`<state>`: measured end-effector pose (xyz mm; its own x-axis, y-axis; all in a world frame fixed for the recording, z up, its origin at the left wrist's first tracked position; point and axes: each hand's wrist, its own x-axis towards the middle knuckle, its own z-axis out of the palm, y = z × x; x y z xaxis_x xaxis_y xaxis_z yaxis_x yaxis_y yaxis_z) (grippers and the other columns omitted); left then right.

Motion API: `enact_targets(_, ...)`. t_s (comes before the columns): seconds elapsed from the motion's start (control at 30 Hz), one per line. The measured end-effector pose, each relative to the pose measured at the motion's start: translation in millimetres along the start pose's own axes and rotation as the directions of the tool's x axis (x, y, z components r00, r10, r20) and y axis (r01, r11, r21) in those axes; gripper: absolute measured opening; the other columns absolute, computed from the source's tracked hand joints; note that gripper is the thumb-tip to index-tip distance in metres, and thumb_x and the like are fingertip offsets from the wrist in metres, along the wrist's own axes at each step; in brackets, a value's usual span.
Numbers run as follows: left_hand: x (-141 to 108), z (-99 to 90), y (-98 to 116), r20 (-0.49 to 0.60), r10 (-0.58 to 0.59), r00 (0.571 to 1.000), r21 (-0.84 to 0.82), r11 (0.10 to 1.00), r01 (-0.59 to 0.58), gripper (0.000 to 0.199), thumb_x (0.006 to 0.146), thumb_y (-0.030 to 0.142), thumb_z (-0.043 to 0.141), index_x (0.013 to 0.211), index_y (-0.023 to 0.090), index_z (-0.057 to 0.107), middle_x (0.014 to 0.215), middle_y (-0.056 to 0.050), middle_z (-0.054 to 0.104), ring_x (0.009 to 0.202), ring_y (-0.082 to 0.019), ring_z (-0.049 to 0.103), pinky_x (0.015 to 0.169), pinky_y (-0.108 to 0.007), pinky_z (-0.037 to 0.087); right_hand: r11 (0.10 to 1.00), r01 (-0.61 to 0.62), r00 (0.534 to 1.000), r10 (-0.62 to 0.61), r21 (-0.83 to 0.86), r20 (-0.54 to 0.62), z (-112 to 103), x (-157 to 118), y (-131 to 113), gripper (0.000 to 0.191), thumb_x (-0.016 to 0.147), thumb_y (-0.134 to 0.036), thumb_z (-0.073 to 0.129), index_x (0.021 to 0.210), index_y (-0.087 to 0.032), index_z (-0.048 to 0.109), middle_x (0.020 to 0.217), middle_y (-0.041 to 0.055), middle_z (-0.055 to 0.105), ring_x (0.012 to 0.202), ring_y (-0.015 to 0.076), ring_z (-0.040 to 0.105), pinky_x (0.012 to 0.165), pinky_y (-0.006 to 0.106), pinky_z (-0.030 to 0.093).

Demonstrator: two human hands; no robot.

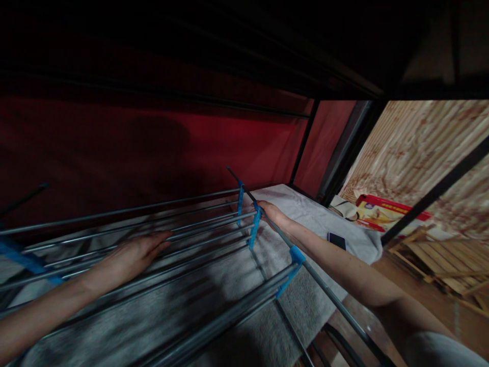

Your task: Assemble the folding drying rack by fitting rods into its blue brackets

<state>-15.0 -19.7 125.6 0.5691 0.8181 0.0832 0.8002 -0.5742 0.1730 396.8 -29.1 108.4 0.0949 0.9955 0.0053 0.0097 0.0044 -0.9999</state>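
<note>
One left hand [147,250] and one right hand [269,213] on a metal rack [229,316] lying across grey cloth [305,211].
Left fingers stretch nearly straight over its middle; whether they grip, I can't tell. Right arm [328,259] reaches far forward, hand curled at a blue joint [254,229]. Beyond, a red-and-yellow box [382,211] bears writing too small to read.

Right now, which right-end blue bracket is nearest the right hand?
Middle bracket, beside the right hand; far bracket sits nearer the red backdrop, near bracket nearer the camera.
</note>
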Motion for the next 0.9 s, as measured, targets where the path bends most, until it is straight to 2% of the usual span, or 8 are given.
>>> enact_targets(0.3,-1,-3.6,4,0.001,-0.054,0.999,-0.014,0.998,0.054,0.075,0.089,0.062,0.025,0.134,0.017,0.065,0.134,-0.009,0.067,0.121,-0.031,0.064,0.105,-0.042,0.050,1.000,0.024,1.000,-0.024,-0.007,0.003,0,1,0,0.018,0.080,-0.038,0.056,0.075,-0.021,0.060,0.066,-0.0025,0.058,0.066,0.0144,0.049,0.069,0.027,0.043)
enact_targets(0.5,0,-1.6,4,-0.005,-0.065,0.998,0.002,0.998,0.065,0.067,0.090,0.058,0.029,0.131,0.021,0.067,0.129,-0.007,0.070,0.116,-0.032,0.067,0.101,-0.043,0.052,0.997,0.078,0.997,-0.078,-0.029,0.015,-2,0,3,0.022,0.082,-0.040,0.056,0.082,-0.020,0.064,0.071,-0.0016,0.062,0.071,0.0149,0.052,0.070,0.026,0.044)
enact_targets(0.63,1,-5.2,8,0.014,-0.062,0.998,-0.002,0.998,0.062,0.064,0.091,0.055,0.030,0.130,0.022,0.067,0.127,-0.007,0.071,0.112,-0.031,0.069,0.099,-0.041,0.053,0.991,0.101,0.995,-0.099,-0.083,0.028,-2,-1,1,0.024,0.085,-0.041,0.052,0.082,-0.021,0.064,0.075,-0.0003,0.064,0.074,0.0160,0.054,0.072,0.027,0.045)
enact_targets(0.9,0,-7.9,8,0.062,-0.047,0.997,0.015,0.999,0.046,0.064,0.091,0.054,0.028,0.132,0.022,0.065,0.130,-0.008,0.069,0.118,-0.030,0.066,0.101,-0.040,0.051,0.967,0.085,0.996,-0.086,-0.241,0.007,4,-8,-16,0.022,0.087,-0.039,0.050,0.078,-0.021,0.061,0.071,-0.0016,0.060,0.071,0.0152,0.053,0.070,0.026,0.043)
